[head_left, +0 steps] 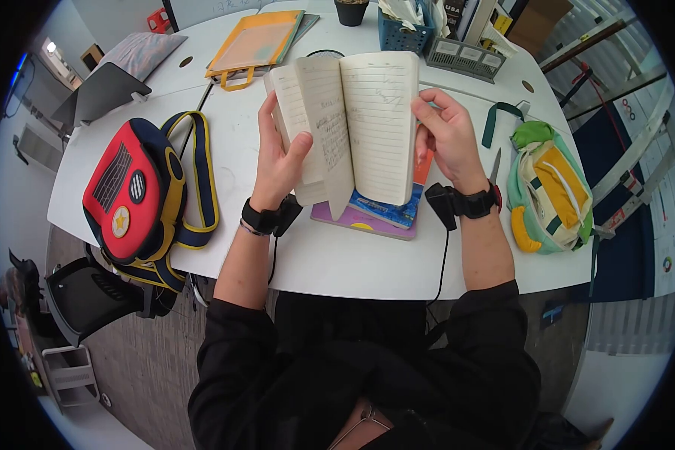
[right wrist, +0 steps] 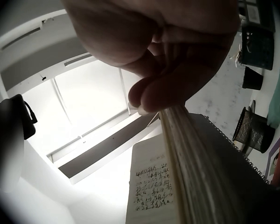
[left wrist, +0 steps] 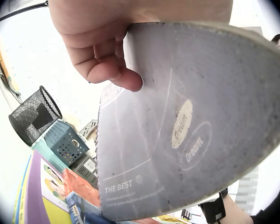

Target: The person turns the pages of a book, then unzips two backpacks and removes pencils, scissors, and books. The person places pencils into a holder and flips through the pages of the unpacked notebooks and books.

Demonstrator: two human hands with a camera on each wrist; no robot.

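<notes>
A spiral-bound notebook (head_left: pixel 379 135) with lined pages is held open above the table, handwriting in pencil on its left page. My left hand (head_left: pixel 281 154) grips its left side, thumb on the front edge and fingers behind. The worn grey cover (left wrist: pixel 154 135), printed "THE BEST", faces the left wrist view. At the right edge, my right hand (head_left: pixel 450 131) pinches a thick stack of pages (right wrist: pixel 191 158) between thumb and forefinger. One loose-hanging leaf (head_left: pixel 330 142) stands up in the middle. Below the notebook lie a purple book (head_left: pixel 367 225) and a blue book (head_left: pixel 386 210), partly hidden.
A red and navy backpack (head_left: pixel 124 195) stands at the left, a green and yellow bag (head_left: pixel 551 187) at the right. Yellow folders (head_left: pixel 255 45), a blue basket (head_left: pixel 406 36), a grey rack (head_left: pixel 465 60) and a black pot (head_left: pixel 351 11) are at the back. Scissors (head_left: pixel 495 165) lie by the right wrist.
</notes>
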